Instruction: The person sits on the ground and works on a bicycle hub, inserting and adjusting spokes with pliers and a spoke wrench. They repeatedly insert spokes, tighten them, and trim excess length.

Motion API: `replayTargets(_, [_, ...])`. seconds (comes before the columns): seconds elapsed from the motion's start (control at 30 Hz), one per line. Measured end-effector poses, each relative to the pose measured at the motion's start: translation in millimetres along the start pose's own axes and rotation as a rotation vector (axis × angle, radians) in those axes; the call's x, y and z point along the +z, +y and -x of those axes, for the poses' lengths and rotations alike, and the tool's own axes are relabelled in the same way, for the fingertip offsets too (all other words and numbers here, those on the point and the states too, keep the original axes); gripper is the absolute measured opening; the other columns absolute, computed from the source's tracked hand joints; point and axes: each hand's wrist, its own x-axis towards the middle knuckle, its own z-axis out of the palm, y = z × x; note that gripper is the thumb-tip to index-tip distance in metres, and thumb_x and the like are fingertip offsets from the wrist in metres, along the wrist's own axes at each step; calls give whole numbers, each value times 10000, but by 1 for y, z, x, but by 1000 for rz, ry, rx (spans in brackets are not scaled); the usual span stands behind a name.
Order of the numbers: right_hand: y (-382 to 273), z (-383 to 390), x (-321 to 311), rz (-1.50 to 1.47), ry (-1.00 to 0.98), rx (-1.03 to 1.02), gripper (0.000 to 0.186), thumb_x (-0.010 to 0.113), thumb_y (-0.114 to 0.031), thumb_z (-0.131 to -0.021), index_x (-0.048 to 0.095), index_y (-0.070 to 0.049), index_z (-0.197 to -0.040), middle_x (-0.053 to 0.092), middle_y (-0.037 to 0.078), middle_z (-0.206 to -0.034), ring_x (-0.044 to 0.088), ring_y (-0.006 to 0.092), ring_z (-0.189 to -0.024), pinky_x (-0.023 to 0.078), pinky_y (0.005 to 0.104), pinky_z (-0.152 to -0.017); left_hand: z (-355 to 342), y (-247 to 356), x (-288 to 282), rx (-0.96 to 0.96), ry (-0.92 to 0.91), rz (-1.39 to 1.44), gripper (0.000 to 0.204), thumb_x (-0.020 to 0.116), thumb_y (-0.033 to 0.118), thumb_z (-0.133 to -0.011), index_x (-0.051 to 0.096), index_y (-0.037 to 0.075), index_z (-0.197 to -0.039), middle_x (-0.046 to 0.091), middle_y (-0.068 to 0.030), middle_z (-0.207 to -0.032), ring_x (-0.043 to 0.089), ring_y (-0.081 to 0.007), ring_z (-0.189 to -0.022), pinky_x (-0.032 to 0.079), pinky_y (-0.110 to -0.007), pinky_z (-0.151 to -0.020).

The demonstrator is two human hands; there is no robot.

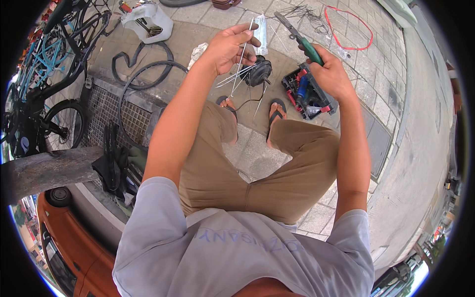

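Note:
My left hand (230, 47) pinches a thin silver wheel spoke (242, 57) between thumb and fingers, held upright. Behind and below it sits a black wheel hub (258, 73), with several loose spokes fanning out beside it; I cannot tell whether they are attached to it. My right hand (329, 74) is wrapped round the green handle of a long hand tool (310, 51). Its dark metal head points up and left, apart from the spoke; the exact kind of tool is unclear.
An open tool case (309, 94) lies below my right hand. A cut white plastic jug (147, 24), black tyre tubing (163, 64), a red loop (372, 37) and tangled wires (303, 15) lie around. Bicycles (54, 59) and a metal grate (114, 106) are at left.

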Motion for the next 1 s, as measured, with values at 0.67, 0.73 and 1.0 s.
replayTargets(0.67, [34,-43,55,-97,-126,-123,482,558,16,-899,671,-67,-1360,704,59,-1166,637,143,-1055,512,304,-960,-6,-7,-25,4,40,-67,409,543,192,-1120,560,61,-1507,687,-66,-995,644,-145,-567,537,-285,-472])
replayTargets(0.73, [26,-40,53,-71,-149,-103,476,558,24,-893,676,-61,-1347,701,65,-1166,637,152,-1064,509,312,-975,-6,-7,-29,10,34,-64,408,547,200,-1120,564,52,-1499,682,-61,-978,643,-142,-564,536,-286,-470])
replayTargets(1.0, [35,-45,55,-14,-122,-315,456,565,43,-873,698,-70,-1295,660,78,-1168,637,193,-1029,507,320,-946,-4,-7,-32,-5,7,-107,390,549,209,-1120,581,33,-1467,671,-59,-957,590,-124,-537,524,-304,-471])
